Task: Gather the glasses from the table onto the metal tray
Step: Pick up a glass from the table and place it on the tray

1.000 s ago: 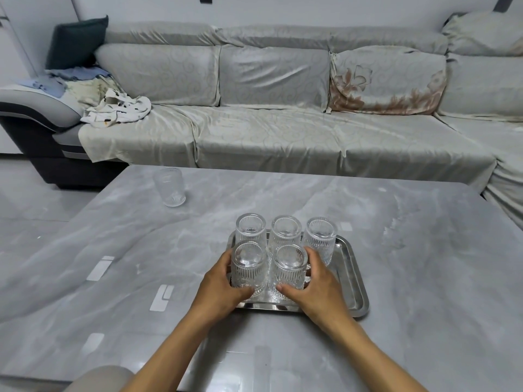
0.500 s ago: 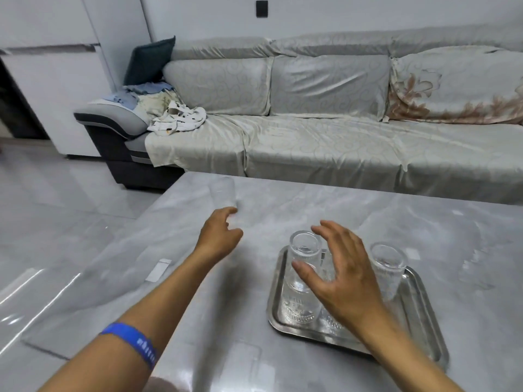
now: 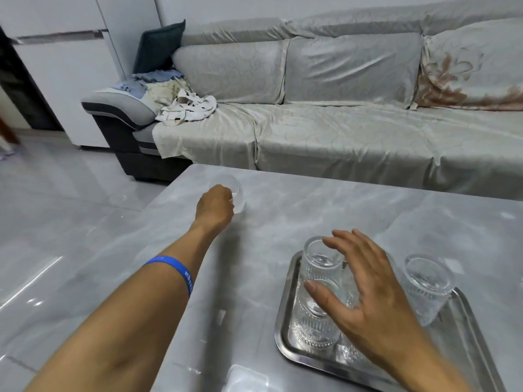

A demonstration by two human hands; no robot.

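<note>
One loose glass (image 3: 237, 193) was left off the metal tray (image 3: 283, 315), standing near the far-left corner of the grey worktop (image 3: 339, 210), well apart from the tray. The left hand (image 3: 216, 206) was wrapped around it, its grip closed on the near side; whether the base had been lifted could not be told. The right hand (image 3: 370, 301) was held above the tray, grip spread wide and pinching nothing, over the ribbed glasses (image 3: 319, 281) gathered there. Risks were judged as follows. The loose glass was clear, smooth and close to the worktop edge, so a slip could send it to the floor (image 3: 70, 210). The tray was crowded; a glass set down blind could knock its neighbours. The hovering right hand could itself topple one if lowered carelessly.
</note>
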